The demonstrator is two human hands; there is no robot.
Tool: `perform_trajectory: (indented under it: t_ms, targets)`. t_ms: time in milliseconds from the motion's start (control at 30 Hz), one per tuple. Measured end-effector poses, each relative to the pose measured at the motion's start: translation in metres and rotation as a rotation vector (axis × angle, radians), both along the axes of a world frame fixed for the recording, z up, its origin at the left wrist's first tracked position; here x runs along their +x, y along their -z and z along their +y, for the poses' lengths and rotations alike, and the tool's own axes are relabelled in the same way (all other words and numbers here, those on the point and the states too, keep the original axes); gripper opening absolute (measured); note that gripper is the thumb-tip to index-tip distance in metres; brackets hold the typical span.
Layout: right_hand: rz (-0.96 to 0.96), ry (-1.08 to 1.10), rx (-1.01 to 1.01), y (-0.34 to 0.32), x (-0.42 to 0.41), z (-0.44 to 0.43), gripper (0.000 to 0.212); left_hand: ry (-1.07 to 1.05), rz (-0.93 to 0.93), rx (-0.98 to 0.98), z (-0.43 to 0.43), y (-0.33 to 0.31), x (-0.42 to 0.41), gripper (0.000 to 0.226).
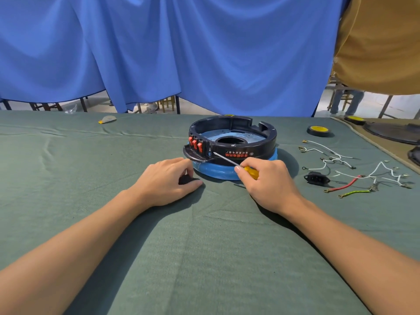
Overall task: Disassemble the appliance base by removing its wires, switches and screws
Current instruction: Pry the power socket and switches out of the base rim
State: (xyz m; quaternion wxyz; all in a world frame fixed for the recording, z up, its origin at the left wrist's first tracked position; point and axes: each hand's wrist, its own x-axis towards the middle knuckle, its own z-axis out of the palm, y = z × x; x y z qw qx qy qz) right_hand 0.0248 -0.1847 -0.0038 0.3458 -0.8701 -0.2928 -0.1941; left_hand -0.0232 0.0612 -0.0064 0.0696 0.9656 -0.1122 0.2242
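Fingers (250, 161) of the right hand (271, 181) are gripping the screwdriver (251, 172), tip pointing at the base (250, 149) at frame centre; the left hand (163, 180) is resting loosely curled, empty, on the surface (204, 246). It should probably be steadying the base

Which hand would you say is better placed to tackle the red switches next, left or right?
Right: the right hand holds the screwdriver, its tip near the red switches; the left hand rests on the cloth.
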Motion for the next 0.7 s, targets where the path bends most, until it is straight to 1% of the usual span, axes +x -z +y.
perform_trajectory:
  t_ms: [67,133,233,367,433,500,600,700]
  targets:
    - [0.017,-0.014,0.040,-0.002,-0.003,-0.002,0.022,0.001,-0.023,-0.016,-0.005,0.000,-0.001,0.034]
    - [0.058,-0.027,0.096,-0.005,-0.007,-0.005,0.022,0.018,-0.056,-0.057,-0.015,-0.002,-0.001,0.037]
    - [0.193,-0.056,0.198,-0.011,-0.014,-0.015,0.023,0.076,-0.112,-0.176,-0.040,-0.007,0.002,0.046]
    - [0.396,-0.174,0.387,-0.023,-0.022,-0.036,0.022,0.225,-0.230,-0.188,-0.089,-0.018,0.007,0.059]
    - [0.484,-0.192,0.509,-0.025,-0.022,-0.049,0.022,0.276,-0.271,-0.197,-0.112,-0.022,0.011,0.056]
    - [0.538,-0.164,0.592,-0.027,-0.019,-0.062,0.022,0.302,-0.306,-0.231,-0.133,-0.023,0.016,0.053]
    - [0.598,-0.114,0.632,-0.028,-0.014,-0.083,0.024,0.355,-0.279,-0.283,-0.158,-0.021,0.024,0.053]
    - [0.666,-0.126,0.632,-0.025,-0.010,-0.103,0.024,0.403,-0.237,-0.309,-0.177,-0.019,0.029,0.057]
